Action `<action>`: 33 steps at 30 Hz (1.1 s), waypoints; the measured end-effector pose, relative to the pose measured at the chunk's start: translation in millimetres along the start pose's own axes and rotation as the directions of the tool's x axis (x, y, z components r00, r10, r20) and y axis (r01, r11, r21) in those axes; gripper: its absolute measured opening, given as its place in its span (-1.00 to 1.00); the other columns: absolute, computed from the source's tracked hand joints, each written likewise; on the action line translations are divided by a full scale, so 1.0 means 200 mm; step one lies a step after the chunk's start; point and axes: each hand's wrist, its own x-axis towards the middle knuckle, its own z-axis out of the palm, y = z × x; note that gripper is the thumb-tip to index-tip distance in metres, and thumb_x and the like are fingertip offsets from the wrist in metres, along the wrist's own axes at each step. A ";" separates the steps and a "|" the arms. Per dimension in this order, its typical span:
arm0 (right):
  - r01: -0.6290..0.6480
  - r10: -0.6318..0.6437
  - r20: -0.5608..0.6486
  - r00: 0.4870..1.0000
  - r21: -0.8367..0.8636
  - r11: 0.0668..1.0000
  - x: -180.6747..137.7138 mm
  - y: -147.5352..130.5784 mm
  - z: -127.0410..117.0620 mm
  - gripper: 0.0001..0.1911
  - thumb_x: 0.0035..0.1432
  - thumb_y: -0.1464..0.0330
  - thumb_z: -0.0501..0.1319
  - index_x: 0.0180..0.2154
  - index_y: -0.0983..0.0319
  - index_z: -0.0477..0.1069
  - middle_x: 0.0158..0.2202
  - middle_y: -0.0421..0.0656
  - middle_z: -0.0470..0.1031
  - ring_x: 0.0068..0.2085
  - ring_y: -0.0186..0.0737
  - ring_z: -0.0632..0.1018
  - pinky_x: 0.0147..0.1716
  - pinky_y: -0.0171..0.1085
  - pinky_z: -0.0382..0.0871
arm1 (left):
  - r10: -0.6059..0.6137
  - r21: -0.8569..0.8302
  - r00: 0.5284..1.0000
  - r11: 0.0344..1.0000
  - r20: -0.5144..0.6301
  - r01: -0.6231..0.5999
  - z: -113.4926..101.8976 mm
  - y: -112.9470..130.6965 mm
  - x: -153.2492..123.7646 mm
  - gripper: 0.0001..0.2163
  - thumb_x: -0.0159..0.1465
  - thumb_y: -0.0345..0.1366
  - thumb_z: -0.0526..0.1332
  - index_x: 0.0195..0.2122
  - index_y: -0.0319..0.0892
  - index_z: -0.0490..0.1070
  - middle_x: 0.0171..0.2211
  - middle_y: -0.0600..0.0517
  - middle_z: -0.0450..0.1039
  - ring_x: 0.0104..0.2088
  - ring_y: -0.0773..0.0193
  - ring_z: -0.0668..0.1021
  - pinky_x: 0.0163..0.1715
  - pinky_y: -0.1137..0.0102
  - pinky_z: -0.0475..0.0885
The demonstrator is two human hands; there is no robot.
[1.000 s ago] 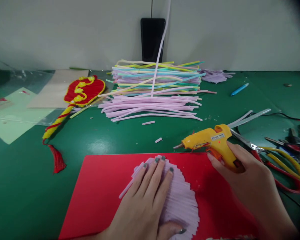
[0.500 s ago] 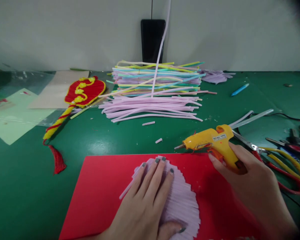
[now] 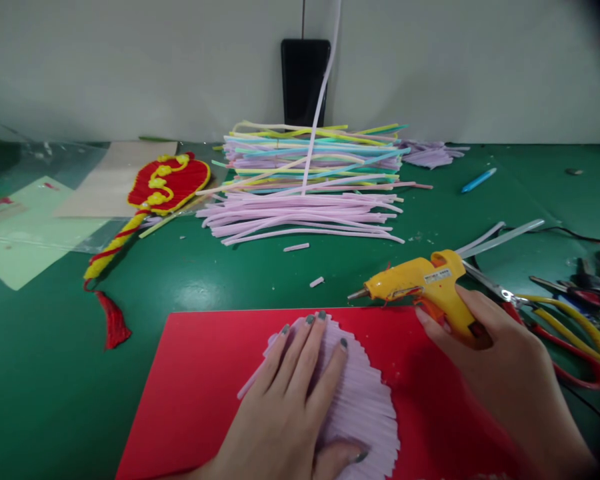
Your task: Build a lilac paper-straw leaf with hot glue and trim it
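Note:
My left hand [image 3: 293,400] lies flat, fingers stretched out, pressing on a fan-shaped patch of lilac pipe-cleaner strips [image 3: 367,407] that rests on a red card sheet [image 3: 190,380]. My right hand [image 3: 500,367] grips the handle of a yellow glue gun [image 3: 420,283]; its nozzle points left, just above the card's far edge, right of the lilac patch.
A pile of pastel pipe cleaners [image 3: 305,180] sits at the back middle on the green table [image 3: 55,373]. A red-and-yellow fan ornament with a tassel [image 3: 165,183] lies at left. Scissors and pliers [image 3: 565,320] are at right, a blue pen [image 3: 479,179] further back.
Almost nothing: my left hand's fingers have shifted slightly left on the lilac patch. The glue gun stays in the same place.

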 end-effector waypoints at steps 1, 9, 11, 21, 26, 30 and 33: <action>0.000 0.000 0.003 1.000 -0.003 1.000 0.00 0.00 0.00 -0.65 0.03 0.07 0.17 -0.23 0.17 0.37 -0.39 -0.15 0.42 -0.45 -0.22 0.43 -0.46 -0.27 0.33 | -0.002 -0.003 1.000 1.000 0.001 0.002 0.00 0.00 0.00 -0.30 0.23 0.19 -0.07 0.20 -0.26 0.20 0.21 -0.26 0.19 0.19 -0.10 0.24 0.09 0.13 0.16; -0.001 0.001 -0.006 1.000 -0.008 1.000 0.00 0.00 -0.01 -0.61 0.03 0.04 0.14 -0.24 0.20 0.38 -0.37 -0.14 0.43 -0.42 -0.20 0.45 -0.43 -0.24 0.34 | 0.007 -0.023 0.999 1.000 0.052 -0.006 0.00 0.00 0.00 -0.34 0.25 0.15 -0.07 0.22 -0.23 0.17 0.23 -0.20 0.16 0.21 -0.08 0.21 0.11 0.09 0.14; -0.007 0.007 -0.007 1.000 -0.004 1.000 0.00 0.00 -0.01 -0.60 0.03 0.04 0.14 -0.24 0.20 0.38 -0.37 -0.14 0.42 -0.43 -0.20 0.44 -0.44 -0.25 0.34 | 0.015 -0.014 0.999 1.000 0.047 -0.015 0.00 0.00 0.00 -0.33 0.25 0.16 -0.08 0.22 -0.24 0.17 0.23 -0.20 0.16 0.20 -0.08 0.21 0.11 0.08 0.13; 0.108 -0.106 -0.104 0.989 0.011 0.994 0.02 0.00 0.02 -0.71 0.08 0.18 0.16 -0.21 0.22 0.38 -0.42 -0.18 0.39 -0.45 -0.25 0.43 -0.44 -0.28 0.36 | -0.015 -0.088 0.996 0.996 0.085 0.022 -0.01 0.00 0.00 -0.38 0.27 0.11 -0.04 0.23 -0.19 0.16 0.25 -0.17 0.15 0.21 -0.06 0.21 0.13 0.08 0.14; 0.142 -0.141 -0.156 0.978 -0.007 0.990 0.03 0.01 0.04 -0.61 0.09 0.15 0.14 -0.13 0.29 0.38 -0.33 -0.04 0.45 -0.32 -0.10 0.50 -0.32 -0.18 0.43 | -0.012 -0.105 0.997 0.994 0.079 0.021 0.00 0.00 -0.01 -0.39 0.28 0.08 -0.03 0.24 -0.22 0.13 0.27 -0.20 0.08 0.23 -0.08 0.17 0.15 0.02 0.12; 0.043 -0.036 -0.155 0.987 0.046 0.998 0.05 0.03 0.05 -0.63 0.04 0.13 0.19 -0.20 0.25 0.41 -0.37 -0.09 0.46 -0.37 -0.13 0.50 -0.38 -0.22 0.43 | -0.019 -0.112 0.997 0.993 0.076 0.028 0.00 0.00 -0.01 -0.39 0.30 0.07 -0.06 0.26 -0.21 0.07 0.29 -0.18 0.03 0.26 -0.05 0.13 0.17 0.02 0.10; -0.012 0.023 -0.162 0.986 0.063 0.998 0.06 0.03 0.05 -0.67 0.01 0.13 0.20 -0.26 0.22 0.42 -0.41 -0.14 0.46 -0.40 -0.17 0.49 -0.41 -0.25 0.40 | -0.002 -0.076 1.000 0.997 0.025 0.004 -0.02 0.01 -0.02 -0.45 0.32 -0.01 -0.04 0.26 -0.20 0.08 0.29 -0.14 0.04 0.26 -0.01 0.14 0.20 0.05 0.05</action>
